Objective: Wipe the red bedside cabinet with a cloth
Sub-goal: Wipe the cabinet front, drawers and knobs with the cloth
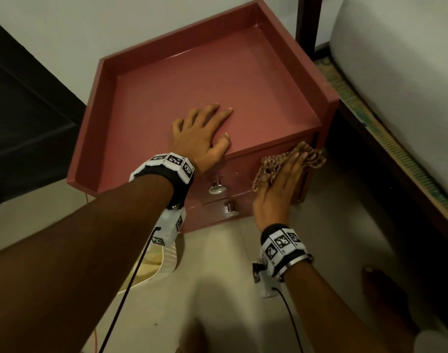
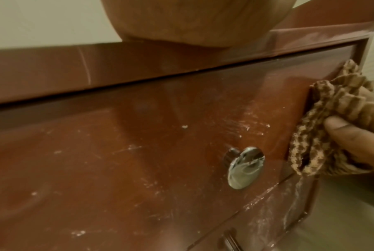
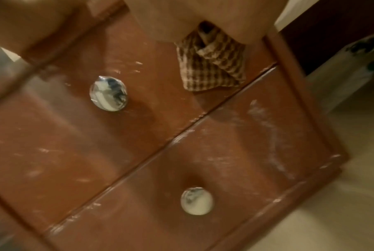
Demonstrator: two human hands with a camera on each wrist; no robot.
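Red bedside cabinet [image 1: 205, 80] stands on the pale floor [image 1: 217, 289] against a white wall [image 1: 90, 29], w/ a bed [image 1: 401, 72] just to its right. Its top is a flat dull-red panel w/ a raised rim on the back and both sides, open at the front. Front has two drawers, upper drawer [image 2: 138, 161] above lower drawer [image 3: 235, 161], each w/ one round shiny metal knob: upper knob [image 1: 217, 187], lower knob [image 1: 231, 209]. The drawer fronts are glossy, scuffed, w/ whitish flecks and streaks, thickest along the seam btwn drawers. Cloth [image 1: 289, 164], brown-and-tan checked and crumpled, sits on the upper drawer front at the cabinet's right edge, right of the upper knob. Right hand [image 1: 281, 189] presses it flat to the drawer, fingers straight, thumb on the cloth's near fold. Left hand [image 1: 202, 138] rests palm-down on the cabinet's top at the front edge, fingers spread and relaxed, holding nothing.
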